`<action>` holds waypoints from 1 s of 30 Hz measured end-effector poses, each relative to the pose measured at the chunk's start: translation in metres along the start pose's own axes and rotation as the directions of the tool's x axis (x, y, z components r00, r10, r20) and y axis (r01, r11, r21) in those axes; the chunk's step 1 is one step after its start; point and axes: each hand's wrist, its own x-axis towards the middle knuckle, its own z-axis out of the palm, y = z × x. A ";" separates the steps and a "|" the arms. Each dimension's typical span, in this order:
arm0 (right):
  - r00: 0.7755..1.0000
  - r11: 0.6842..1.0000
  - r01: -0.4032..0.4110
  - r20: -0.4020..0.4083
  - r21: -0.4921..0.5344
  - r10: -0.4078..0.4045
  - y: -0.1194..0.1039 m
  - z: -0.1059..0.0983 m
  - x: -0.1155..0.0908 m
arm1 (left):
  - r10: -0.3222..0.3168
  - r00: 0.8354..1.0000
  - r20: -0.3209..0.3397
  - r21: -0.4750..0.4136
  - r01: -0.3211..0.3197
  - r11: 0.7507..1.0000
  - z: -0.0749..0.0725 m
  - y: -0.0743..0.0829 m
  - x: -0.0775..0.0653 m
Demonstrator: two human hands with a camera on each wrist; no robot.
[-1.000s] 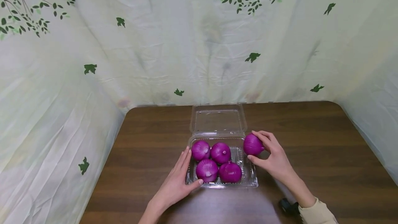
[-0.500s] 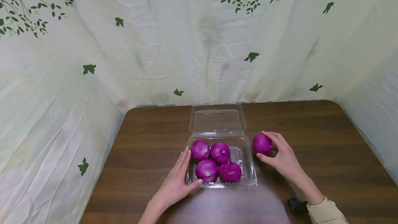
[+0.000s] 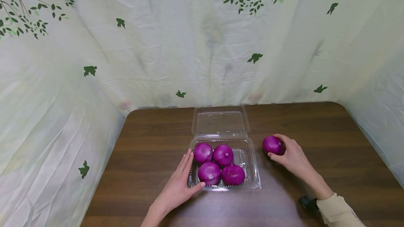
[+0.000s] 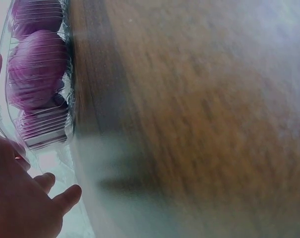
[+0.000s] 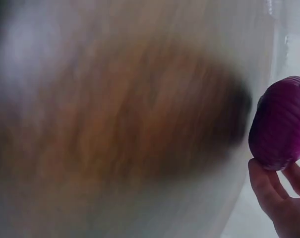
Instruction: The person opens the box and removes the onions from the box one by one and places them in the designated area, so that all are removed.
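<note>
Purple onion point(image 3: 272, 145) between right fingers point(image 5: 262, 182), curled round it; left fingers point(image 3: 187, 164) extended against container point(image 3: 255, 167).

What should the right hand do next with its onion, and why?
Probably lower the onion gently onto the table and let go: the right hand holds it outside the box, off to the right, while the left hand touches the box's left side.
</note>
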 end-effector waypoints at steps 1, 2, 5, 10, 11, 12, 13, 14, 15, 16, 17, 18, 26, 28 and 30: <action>1.000 1.000 -0.001 0.006 -0.007 0.001 0.002 0.000 0.001 | -0.001 1.000 0.000 -0.001 0.001 1.000 0.000 0.000 0.000; 1.000 1.000 -0.003 0.010 -0.013 0.003 0.003 -0.001 0.002 | -0.001 1.000 0.000 -0.002 0.001 1.000 0.000 0.000 0.000; 1.000 1.000 -0.013 0.020 -0.022 0.014 0.005 -0.002 0.004 | -0.001 1.000 0.000 -0.005 0.001 1.000 0.000 0.000 0.000; 0.999 1.000 -0.026 0.030 -0.007 0.026 0.006 -0.002 0.006 | -0.004 1.000 0.003 -0.004 0.004 1.000 0.000 0.000 0.000; 0.999 1.000 -0.026 0.033 -0.001 0.026 0.006 -0.002 0.006 | -0.004 1.000 0.003 -0.004 0.004 1.000 0.000 0.000 0.000; 0.999 1.000 -0.026 0.037 0.005 0.026 0.006 -0.001 0.007 | -0.004 1.000 0.003 -0.004 0.004 1.000 0.000 0.000 0.000; 0.999 1.000 -0.025 0.041 0.012 0.025 0.006 -0.001 0.007 | -0.005 1.000 0.003 -0.004 0.005 1.000 0.000 0.000 0.000; 0.999 1.000 -0.024 0.044 0.017 0.023 0.007 0.000 0.008 | -0.005 1.000 0.004 -0.003 0.005 1.000 0.000 0.000 0.000; 0.999 1.000 -0.023 0.046 0.020 0.022 0.007 0.001 0.009 | -0.007 1.000 0.005 -0.002 0.007 1.000 0.000 0.000 0.000; 0.999 0.999 -0.025 0.048 0.022 0.023 0.008 0.002 0.009 | -0.009 1.000 0.005 -0.001 0.009 1.000 0.000 0.000 0.000; 0.999 0.999 -0.024 0.049 0.023 0.023 0.009 0.003 0.010 | -0.009 1.000 0.005 0.000 0.009 1.000 0.000 0.000 0.000; 0.999 0.999 -0.023 0.050 0.025 0.022 0.010 0.003 0.010 | -0.010 1.000 0.004 0.000 0.010 1.000 0.000 0.000 0.000; 0.998 0.999 -0.021 0.061 0.032 0.019 0.009 0.002 0.008 | 0.004 1.000 0.001 -0.016 -0.004 1.000 0.001 -0.001 0.000; 0.998 0.999 -0.022 0.061 0.028 0.020 0.007 0.000 0.005 | 0.009 1.000 0.000 -0.019 -0.009 1.000 0.001 -0.001 0.000; 0.998 1.000 -0.022 0.052 0.019 0.021 0.004 -0.002 0.001 | 0.011 1.000 -0.002 -0.017 -0.011 1.000 0.001 -0.001 0.000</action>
